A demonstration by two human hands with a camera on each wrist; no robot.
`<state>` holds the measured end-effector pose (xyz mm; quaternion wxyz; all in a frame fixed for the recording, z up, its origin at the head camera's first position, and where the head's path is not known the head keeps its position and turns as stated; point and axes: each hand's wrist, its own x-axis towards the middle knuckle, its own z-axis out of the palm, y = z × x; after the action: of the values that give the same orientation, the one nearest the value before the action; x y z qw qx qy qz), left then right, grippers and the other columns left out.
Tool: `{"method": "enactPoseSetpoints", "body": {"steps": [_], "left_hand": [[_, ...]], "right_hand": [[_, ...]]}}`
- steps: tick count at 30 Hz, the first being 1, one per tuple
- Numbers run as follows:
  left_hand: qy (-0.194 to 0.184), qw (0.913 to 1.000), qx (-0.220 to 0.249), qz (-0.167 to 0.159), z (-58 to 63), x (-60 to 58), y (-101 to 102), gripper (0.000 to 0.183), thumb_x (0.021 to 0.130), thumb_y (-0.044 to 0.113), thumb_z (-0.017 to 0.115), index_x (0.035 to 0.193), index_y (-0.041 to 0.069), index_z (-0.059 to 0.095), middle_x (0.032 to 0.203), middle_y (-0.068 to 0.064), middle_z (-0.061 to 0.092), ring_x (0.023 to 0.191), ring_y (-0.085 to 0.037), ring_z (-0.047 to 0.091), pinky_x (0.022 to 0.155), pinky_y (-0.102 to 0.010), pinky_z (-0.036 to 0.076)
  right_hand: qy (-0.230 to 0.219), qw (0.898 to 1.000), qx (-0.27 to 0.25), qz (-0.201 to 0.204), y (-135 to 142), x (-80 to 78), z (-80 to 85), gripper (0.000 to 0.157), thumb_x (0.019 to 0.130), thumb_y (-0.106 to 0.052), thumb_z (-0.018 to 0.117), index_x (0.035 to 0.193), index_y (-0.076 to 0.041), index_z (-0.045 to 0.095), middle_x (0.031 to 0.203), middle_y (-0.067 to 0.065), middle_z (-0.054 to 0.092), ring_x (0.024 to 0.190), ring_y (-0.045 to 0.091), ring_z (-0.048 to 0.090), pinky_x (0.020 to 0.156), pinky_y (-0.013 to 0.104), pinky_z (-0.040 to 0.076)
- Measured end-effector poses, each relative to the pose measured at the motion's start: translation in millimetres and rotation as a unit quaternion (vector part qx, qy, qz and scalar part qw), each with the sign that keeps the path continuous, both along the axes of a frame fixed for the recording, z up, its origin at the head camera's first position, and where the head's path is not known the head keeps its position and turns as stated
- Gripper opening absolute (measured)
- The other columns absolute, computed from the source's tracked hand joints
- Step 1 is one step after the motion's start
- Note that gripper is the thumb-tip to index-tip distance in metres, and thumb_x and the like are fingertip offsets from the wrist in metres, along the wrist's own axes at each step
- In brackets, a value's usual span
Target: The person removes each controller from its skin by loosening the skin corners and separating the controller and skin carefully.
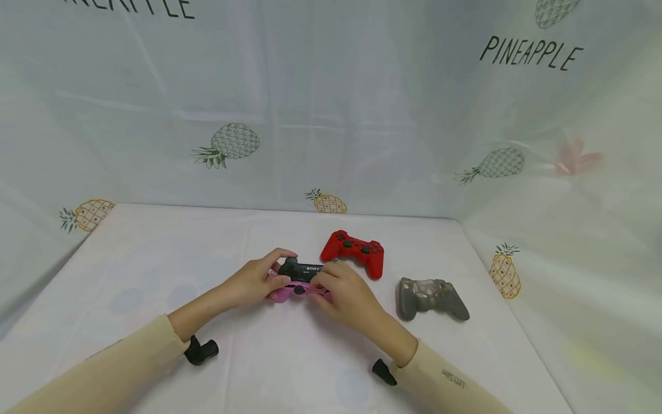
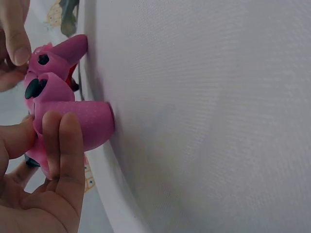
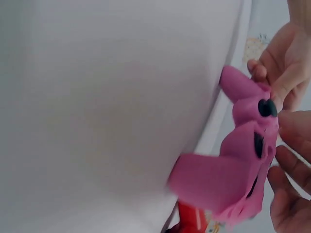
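A black game controller [image 1: 308,271] marked SONY sits partly in a pink rubbery controller cover [image 1: 283,294], between both hands in the middle of the table. My left hand [image 1: 261,280] grips its left end; in the left wrist view the thumb and fingers [image 2: 71,141] hold round one pink handle. My right hand [image 1: 345,292] pinches the edge of the cover at the right end, fingers bent over it. In the right wrist view the right fingertips [image 3: 277,177] meet the cover's upper edge. The pink handles point down, close to the tabletop.
Just behind the hands lies a red controller [image 1: 357,248] with black thumbsticks. Right of the right hand is a grey camouflage-patterned controller-shaped piece [image 1: 428,296]. A white cloth covers the table [image 1: 289,368], with a pineapple-print curtain [image 1: 362,115] behind. Black wrist devices [image 1: 201,351] sit by the sleeves.
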<state>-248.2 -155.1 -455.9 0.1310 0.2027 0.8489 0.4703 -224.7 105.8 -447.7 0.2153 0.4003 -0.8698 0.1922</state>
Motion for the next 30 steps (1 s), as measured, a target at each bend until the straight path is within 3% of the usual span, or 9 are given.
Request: {"method": "enactPoseSetpoints", "body": {"steps": [5,14,18,23,30], "left_hand": [[-0.001,1.0000,0.002,-0.006,-2.6,0.5,-0.9,0.054,0.104,0.016,0.070,0.153,0.020,0.047,0.109,-0.014,0.063,0.070,-0.019,0.072,0.069,-0.034,0.059],[0.000,1.0000,0.004,-0.007,-0.9,1.1,-0.7,0.055,0.104,0.016,0.070,0.153,0.019,0.046,0.109,-0.013,0.063,0.071,-0.019,0.071,0.070,-0.034,0.058],[0.003,0.9999,0.008,-0.012,-1.0,2.9,-0.6,0.054,0.104,0.015,0.070,0.153,0.020,0.047,0.108,-0.013,0.063,0.073,-0.020,0.072,0.070,-0.032,0.059],[0.013,0.9998,0.002,-0.014,-0.1,2.9,-1.1,0.052,0.105,0.017,0.069,0.152,0.019,0.047,0.107,-0.011,0.064,0.074,-0.020,0.072,0.070,-0.031,0.059],[0.012,0.9997,-0.012,-0.016,2.0,0.1,-3.4,0.054,0.105,0.017,0.070,0.153,0.019,0.047,0.107,-0.011,0.065,0.073,-0.017,0.073,0.071,-0.034,0.058]], "right_hand": [[0.001,0.999,0.031,-0.016,-14.4,-2.9,7.0,0.015,0.088,-0.016,0.088,0.095,-0.013,0.076,0.090,-0.002,0.065,0.087,0.016,0.057,0.078,0.030,0.052],[-0.055,0.994,0.091,-0.013,-21.6,-7.1,14.4,0.007,0.092,-0.011,0.082,0.090,-0.013,0.077,0.086,-0.002,0.068,0.084,0.015,0.055,0.080,0.029,0.050],[-0.114,0.992,0.059,-0.015,-22.5,-10.5,13.8,0.011,0.093,-0.006,0.079,0.086,-0.012,0.073,0.081,-0.004,0.064,0.082,0.015,0.053,0.076,0.029,0.047],[-0.192,0.981,-0.007,-0.012,-20.8,-15.6,9.7,0.015,0.096,-0.006,0.075,0.084,-0.013,0.070,0.077,-0.007,0.059,0.084,0.014,0.050,0.074,0.029,0.043],[-0.246,0.968,-0.035,0.023,-14.1,-21.4,5.8,0.014,0.098,-0.011,0.076,0.087,-0.018,0.072,0.078,-0.013,0.061,0.089,0.013,0.050,0.077,0.030,0.044]]}}
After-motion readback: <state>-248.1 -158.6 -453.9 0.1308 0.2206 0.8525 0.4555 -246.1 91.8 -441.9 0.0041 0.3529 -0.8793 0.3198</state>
